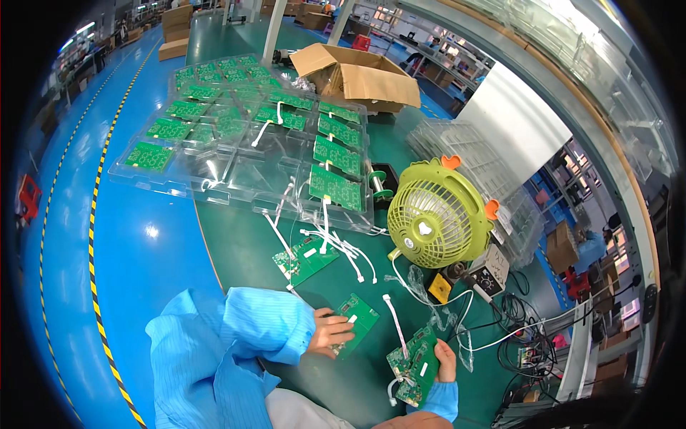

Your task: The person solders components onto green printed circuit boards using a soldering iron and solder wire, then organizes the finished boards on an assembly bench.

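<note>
My right hand (446, 362) grips the right edge of a green circuit board (421, 370), tilted above the green mat near the front edge. White cables (394, 322) are attached to that board, one reaching up and away. My left hand (331, 332) lies over the left edge of a second circuit board (363, 319), its fingers curled onto it; the thumb side is partly hidden. Just beyond, a third circuit board (306, 263) rests on the mat with a white cable on it. Several loose white cables (344, 249) are heaped behind it.
Clear plastic trays (236, 175) with several green boards stand at the back left. A green fan (437, 214) sits at right, near a solder spool (381, 184), a soldering station (489, 272), a yellow sponge (439, 288) and tangled black cords (525, 322). An open cardboard box (364, 77) is behind.
</note>
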{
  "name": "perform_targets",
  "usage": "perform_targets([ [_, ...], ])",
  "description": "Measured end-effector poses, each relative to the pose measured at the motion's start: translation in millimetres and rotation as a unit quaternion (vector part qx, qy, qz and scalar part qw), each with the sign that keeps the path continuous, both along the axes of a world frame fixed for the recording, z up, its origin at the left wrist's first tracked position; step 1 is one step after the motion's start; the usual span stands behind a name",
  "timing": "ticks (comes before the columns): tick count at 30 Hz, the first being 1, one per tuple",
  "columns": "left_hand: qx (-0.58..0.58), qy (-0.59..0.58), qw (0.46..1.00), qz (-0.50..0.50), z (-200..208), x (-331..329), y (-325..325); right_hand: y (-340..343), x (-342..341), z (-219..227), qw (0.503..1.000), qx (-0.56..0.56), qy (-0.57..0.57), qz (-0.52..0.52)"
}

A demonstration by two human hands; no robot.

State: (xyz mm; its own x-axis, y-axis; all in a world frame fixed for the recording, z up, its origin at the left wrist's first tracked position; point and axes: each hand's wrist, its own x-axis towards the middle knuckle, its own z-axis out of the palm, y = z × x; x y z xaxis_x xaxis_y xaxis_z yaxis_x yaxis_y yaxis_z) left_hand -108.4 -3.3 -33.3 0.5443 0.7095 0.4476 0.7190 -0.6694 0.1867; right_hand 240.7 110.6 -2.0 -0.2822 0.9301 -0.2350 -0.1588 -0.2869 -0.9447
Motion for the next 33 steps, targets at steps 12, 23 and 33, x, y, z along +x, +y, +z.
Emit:
perform_targets([
  [12,-0.044,-0.219,0.957,0.186,137.7,-39.3,35.7,6.1,-2.7,-21.1,0.984,-0.022,0.154,0.088],
  [23,-0.03,-0.61,0.675,0.414,125.0,-287.9,127.2,11.1,14.0,-52.2,0.996,0.026,0.075,0.052],
  [33,0.089,-0.429,0.702,0.562,90.8,-377.4,172.1,6.4,9.3,-39.2,0.997,0.02,0.068,0.017],
])
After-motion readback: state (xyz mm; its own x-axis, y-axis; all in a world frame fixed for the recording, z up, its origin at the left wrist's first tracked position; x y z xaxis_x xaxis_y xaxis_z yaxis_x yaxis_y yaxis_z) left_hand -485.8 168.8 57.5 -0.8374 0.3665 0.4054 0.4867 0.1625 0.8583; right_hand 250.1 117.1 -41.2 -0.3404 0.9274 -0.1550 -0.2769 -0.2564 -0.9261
